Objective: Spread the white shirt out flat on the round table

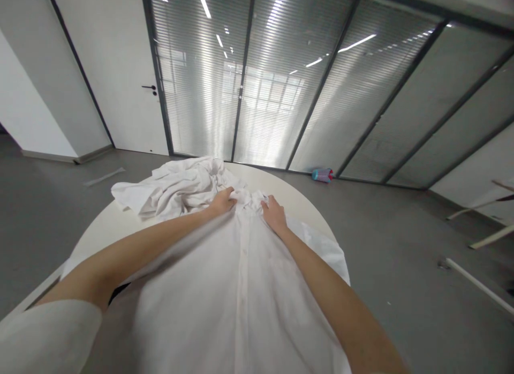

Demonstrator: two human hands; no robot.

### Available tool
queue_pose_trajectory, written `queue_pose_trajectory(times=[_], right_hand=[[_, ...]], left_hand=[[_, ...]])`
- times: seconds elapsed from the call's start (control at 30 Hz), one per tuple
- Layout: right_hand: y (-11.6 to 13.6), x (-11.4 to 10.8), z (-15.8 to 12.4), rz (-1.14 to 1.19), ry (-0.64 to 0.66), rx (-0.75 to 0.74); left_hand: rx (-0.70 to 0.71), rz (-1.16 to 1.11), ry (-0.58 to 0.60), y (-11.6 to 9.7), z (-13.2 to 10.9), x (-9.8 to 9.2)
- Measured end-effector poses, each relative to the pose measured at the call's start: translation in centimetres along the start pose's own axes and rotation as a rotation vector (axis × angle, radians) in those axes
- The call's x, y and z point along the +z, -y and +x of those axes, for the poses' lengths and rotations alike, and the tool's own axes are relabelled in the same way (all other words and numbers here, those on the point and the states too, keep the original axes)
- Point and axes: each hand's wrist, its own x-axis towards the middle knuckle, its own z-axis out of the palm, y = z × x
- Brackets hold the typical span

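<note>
A white button-up shirt point(225, 288) stretches from the round table toward me, its button strip running down the middle. At its collar end, my left hand point(223, 201) pinches the bunched cloth on the left side. My right hand point(275, 215) grips the same end on the right, fingers closed on the fabric. The collar cloth between the two hands is crumpled. Just beyond my left hand lies a heap of white cloth point(176, 189), rumpled on the tabletop. Part of the shirt spreads over the table's right edge.
The round white table point(299, 197) stands before me on a grey floor. Behind it is a glass partition point(273, 95) with dark frames, and a white door point(108, 68) at left. A blue and red bag-like thing point(322, 174) sits by the partition. Pale furniture legs point(477, 283) show at right.
</note>
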Motion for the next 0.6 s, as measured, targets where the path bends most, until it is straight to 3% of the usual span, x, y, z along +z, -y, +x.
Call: queue_pose_trajectory(times=[0.1,0.23,0.3,0.4,0.47,0.53,0.6], right_hand=[[0.2,0.7,0.8,-0.064,-0.05,-0.025],[0.1,1.1,0.4,-0.125,-0.25,-0.095],[-0.1,1.1,0.1,-0.16,-0.285,-0.171],[-0.5,1.2,0.1,-0.146,-0.18,-0.158],[-0.7,1.3,0.3,-0.118,-0.112,-0.111],[-0.7,1.4,0.5,-0.107,-0.099,-0.107],[-0.6,1.5,0.6,-0.11,-0.106,-0.117]], left_hand=[[0.052,0.08,-0.035,-0.7,-0.9,0.2],[0.399,0.344,-0.174,-2.3,-3.2,-0.9],[0.56,0.421,-0.067,-2.6,-4.5,-1.8],[0.696,0.37,0.243,-1.6,-6.2,-3.6],[0.687,0.293,0.283,-0.3,-6.7,-5.7],[0.528,0.252,0.127,1.4,-6.4,-8.7],[0.238,0.205,-0.051,3.1,-5.3,-12.1]])
